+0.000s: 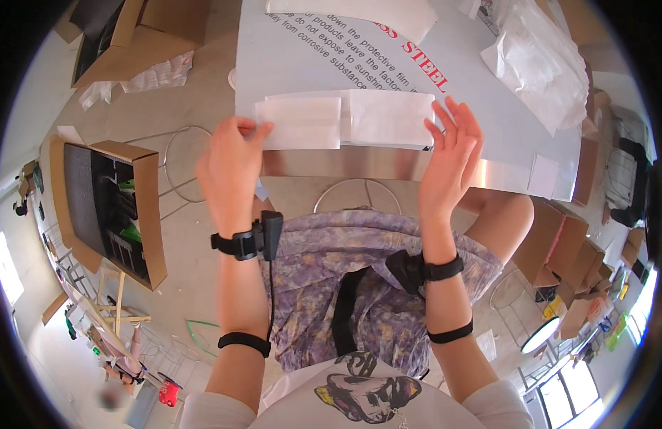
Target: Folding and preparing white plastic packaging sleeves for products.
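White, flat paper rectangles [302,123] lie crosswise.
Left hand [231,159] curled at left end, grip unclear; right hand [452,159] loosely open at right.

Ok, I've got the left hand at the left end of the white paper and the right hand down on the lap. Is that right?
Not quite: the right hand is off. The head view shows it up at the right end of the white paper. The left hand is at the left end, as you said.
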A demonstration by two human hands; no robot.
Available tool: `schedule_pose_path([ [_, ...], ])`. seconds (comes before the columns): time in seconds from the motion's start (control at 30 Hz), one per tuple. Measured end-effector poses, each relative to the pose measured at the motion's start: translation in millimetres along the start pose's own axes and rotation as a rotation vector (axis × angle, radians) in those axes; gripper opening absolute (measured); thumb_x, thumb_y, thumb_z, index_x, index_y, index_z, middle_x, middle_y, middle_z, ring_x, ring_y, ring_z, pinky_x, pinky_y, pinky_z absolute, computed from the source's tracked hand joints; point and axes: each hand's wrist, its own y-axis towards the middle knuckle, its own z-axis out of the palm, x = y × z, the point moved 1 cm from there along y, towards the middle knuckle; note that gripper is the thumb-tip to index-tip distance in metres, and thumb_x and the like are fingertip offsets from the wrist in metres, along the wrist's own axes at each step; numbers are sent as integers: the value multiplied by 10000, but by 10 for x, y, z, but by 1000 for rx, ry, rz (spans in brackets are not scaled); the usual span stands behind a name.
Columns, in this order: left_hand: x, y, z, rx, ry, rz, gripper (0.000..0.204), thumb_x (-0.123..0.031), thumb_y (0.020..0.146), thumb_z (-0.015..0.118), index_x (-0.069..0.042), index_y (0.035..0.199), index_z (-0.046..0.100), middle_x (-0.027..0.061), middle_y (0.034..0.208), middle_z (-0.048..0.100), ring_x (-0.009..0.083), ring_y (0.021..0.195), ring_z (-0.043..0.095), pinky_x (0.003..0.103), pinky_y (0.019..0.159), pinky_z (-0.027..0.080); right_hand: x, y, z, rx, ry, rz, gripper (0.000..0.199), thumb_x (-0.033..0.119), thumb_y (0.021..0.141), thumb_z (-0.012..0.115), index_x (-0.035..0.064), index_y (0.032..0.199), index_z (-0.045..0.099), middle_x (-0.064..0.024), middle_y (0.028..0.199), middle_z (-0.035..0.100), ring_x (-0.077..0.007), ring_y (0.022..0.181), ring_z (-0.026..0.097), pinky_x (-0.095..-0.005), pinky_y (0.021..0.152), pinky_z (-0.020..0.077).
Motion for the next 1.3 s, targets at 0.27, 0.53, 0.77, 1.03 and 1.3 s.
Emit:
schedule_pose_path([
  [0.27, -103, -56, -91, 69, -192, -159, 269, -355, 853, 703, -90, 899, 692, 27, 875, 709, 166, 802, 648, 308, 739, 470, 272, -494, 158, 216, -158, 66, 492, 203, 973, 617, -16, 1366, 417, -173, 1372, 500, -264, 1103, 599, -371, 929, 477],
  [0.53, -561, -492, -328, -198, -379, 221, 321, -192, 811, 759, -64, 1071, 621, 22, 802, 722, 94, 614, 556, 250, 560, 405, 179, -577, 945, 395, -586, -226, 807, -3, 744, 747, -25, 1446, 351, -263, 1470, 386, -434, 1373, 387, -492, 1096, 366],
  [0.77, -840, -640, -373, 62, -774, 316, 351, -60, 864, 723, -23, 1170, 554, 79, 897, 727, 137, 908, 666, 260, 782, 510, 245, -393, 821, 252, -241, 87, 481, -77, 881, 541, 10, 1354, 530, -163, 1295, 601, -283, 1205, 579, -350, 986, 460],
  [1.03, -547, -541, 94, 145, -1141, 205, 427, -86, 902, 709, -6, 1275, 516, 128, 1152, 669, 192, 1089, 627, 327, 950, 476, 131, -289, 649, 40, 189, 463, 385, 236, 1049, 495, -32, 1320, 545, -53, 1219, 622, -111, 1096, 562, -273, 948, 453],
  [1.3, -538, -561, 180, 252, -1231, 146, 658, -148, 868, 769, -7, 1402, 411, 196, 1355, 529, 251, 1170, 597, 346, 972, 481, 153, -355, 779, 30, 458, 658, 389, 231, 1036, 525, -29, 1325, 529, -84, 1276, 599, -163, 1162, 581, -316, 1010, 452],
])
